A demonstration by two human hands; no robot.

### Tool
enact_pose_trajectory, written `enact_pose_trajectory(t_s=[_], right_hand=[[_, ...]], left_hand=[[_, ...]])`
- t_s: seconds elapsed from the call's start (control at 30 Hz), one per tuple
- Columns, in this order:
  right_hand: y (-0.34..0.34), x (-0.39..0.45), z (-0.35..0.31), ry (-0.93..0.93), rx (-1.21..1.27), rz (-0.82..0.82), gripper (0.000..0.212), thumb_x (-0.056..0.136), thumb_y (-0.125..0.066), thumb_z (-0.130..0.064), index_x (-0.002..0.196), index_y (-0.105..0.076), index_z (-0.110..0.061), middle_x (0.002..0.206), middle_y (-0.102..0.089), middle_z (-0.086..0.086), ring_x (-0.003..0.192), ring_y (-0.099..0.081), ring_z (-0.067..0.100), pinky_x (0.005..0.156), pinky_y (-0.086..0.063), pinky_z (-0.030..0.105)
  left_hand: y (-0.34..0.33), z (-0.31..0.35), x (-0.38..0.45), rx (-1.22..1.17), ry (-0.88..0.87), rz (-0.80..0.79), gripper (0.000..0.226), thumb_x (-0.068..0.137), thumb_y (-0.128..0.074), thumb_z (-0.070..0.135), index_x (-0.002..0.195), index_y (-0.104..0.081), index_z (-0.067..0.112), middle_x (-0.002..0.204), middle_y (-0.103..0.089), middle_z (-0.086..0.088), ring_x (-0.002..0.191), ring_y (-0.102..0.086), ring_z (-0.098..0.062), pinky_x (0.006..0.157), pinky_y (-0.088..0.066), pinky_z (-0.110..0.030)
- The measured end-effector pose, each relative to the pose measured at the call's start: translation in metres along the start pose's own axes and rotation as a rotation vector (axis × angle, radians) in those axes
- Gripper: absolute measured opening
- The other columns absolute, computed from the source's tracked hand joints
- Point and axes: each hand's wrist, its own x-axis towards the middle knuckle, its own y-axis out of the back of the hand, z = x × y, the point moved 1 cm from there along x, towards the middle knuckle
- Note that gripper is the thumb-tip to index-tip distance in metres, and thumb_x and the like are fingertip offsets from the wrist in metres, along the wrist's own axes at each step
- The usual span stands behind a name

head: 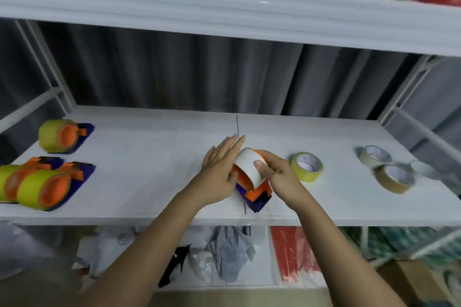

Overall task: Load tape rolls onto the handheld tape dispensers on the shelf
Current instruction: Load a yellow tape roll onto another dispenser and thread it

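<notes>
At the middle of the white shelf [149, 147] stands an orange and blue tape dispenser [257, 194] with a white tape roll [247, 167] on its orange hub. My right hand [277, 172] grips the roll from the right, thumb on its outer face. My left hand [219, 167] lies flat against the roll's left side with fingers straight. A yellow tape roll [306, 166] lies just right of my right hand. Three dispensers loaded with yellow rolls sit at the left: one at the back [62, 136] and two at the front [15, 182] [47, 190].
Loose rolls lie at the far right: a pale roll [374, 157], a brown roll [394, 178] and a clear roll [424, 169]. An upper shelf [224, 12] overhangs. Bags and red packets sit on the lower shelf [224, 257]. A grey curtain hangs behind.
</notes>
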Motion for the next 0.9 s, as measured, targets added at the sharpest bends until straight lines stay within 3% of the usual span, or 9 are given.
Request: enact_pose_trajectory(t_s=[0.13, 0.27, 0.37, 0.5, 0.57, 0.77, 0.9], right_hand=[[0.057, -0.032, 0.013, -0.087, 0.114, -0.021, 0.024, 0.098, -0.047, -0.016, 0.117, -0.062, -0.016, 0.11, -0.069, 0.009, 0.103, -0.065, 0.023, 0.088, -0.053, 0.03], [0.104, -0.058, 0.023, -0.117, 0.236, 0.013, 0.023, 0.097, -0.048, -0.015, 0.111, -0.066, -0.013, 0.109, -0.069, 0.011, 0.101, -0.064, 0.023, 0.091, -0.05, 0.034], [0.131, -0.071, 0.032, -0.118, 0.235, 0.178, 0.023, 0.093, -0.057, -0.018, 0.112, -0.066, -0.011, 0.11, -0.069, 0.014, 0.103, -0.065, 0.026, 0.091, -0.051, 0.038], [0.158, -0.083, 0.043, -0.039, 0.146, 0.415, 0.015, 0.089, -0.063, -0.026, 0.104, -0.063, -0.023, 0.089, -0.067, -0.011, 0.089, -0.065, 0.011, 0.075, -0.052, 0.021], [0.17, -0.087, 0.051, -0.017, 0.148, 0.453, 0.022, 0.087, -0.064, -0.03, 0.108, -0.061, -0.025, 0.095, -0.066, -0.013, 0.09, -0.064, 0.008, 0.072, -0.051, 0.017], [0.216, -0.077, 0.07, -0.027, 0.03, 0.327, 0.047, 0.082, -0.071, -0.032, 0.125, -0.053, -0.036, 0.119, -0.06, -0.017, 0.104, -0.06, 0.002, 0.08, -0.054, 0.022], [0.243, -0.05, 0.07, -0.032, -0.024, 0.298, 0.036, 0.083, -0.072, -0.03, 0.113, -0.059, -0.044, 0.111, -0.064, -0.025, 0.098, -0.061, -0.002, 0.074, -0.053, 0.016]], left_hand=[[-0.038, 0.05, 0.022, -0.109, -0.009, -0.104, 0.071, 0.089, -0.036, 0.005, 0.145, -0.016, 0.044, 0.152, -0.023, 0.016, 0.135, -0.027, -0.005, 0.105, -0.025, -0.018], [-0.076, 0.092, 0.036, -0.118, -0.059, -0.174, 0.064, 0.092, -0.032, 0.005, 0.146, -0.022, 0.039, 0.15, -0.029, 0.012, 0.127, -0.04, -0.011, 0.103, -0.035, -0.026], [-0.096, 0.113, 0.052, -0.119, -0.046, -0.169, 0.057, 0.095, -0.032, 0.007, 0.146, -0.026, 0.032, 0.15, -0.032, 0.003, 0.128, -0.041, -0.016, 0.106, -0.036, -0.031], [-0.118, 0.139, 0.077, -0.223, -0.015, -0.141, 0.047, 0.096, -0.035, 0.01, 0.139, -0.037, 0.031, 0.138, -0.048, -0.004, 0.116, -0.051, -0.018, 0.099, -0.043, -0.034], [-0.128, 0.146, 0.09, -0.292, 0.022, -0.123, 0.047, 0.096, -0.036, 0.01, 0.137, -0.038, 0.033, 0.134, -0.052, -0.002, 0.113, -0.054, -0.018, 0.097, -0.046, -0.037], [-0.151, 0.153, 0.143, -0.275, 0.111, -0.063, 0.047, 0.097, -0.04, 0.014, 0.139, -0.034, 0.035, 0.131, -0.054, -0.004, 0.113, -0.054, -0.021, 0.096, -0.048, -0.036], [-0.161, 0.152, 0.183, -0.185, 0.172, -0.052, 0.044, 0.098, -0.041, 0.017, 0.137, -0.03, 0.035, 0.123, -0.057, -0.004, 0.099, -0.056, -0.018, 0.076, -0.049, -0.027]])
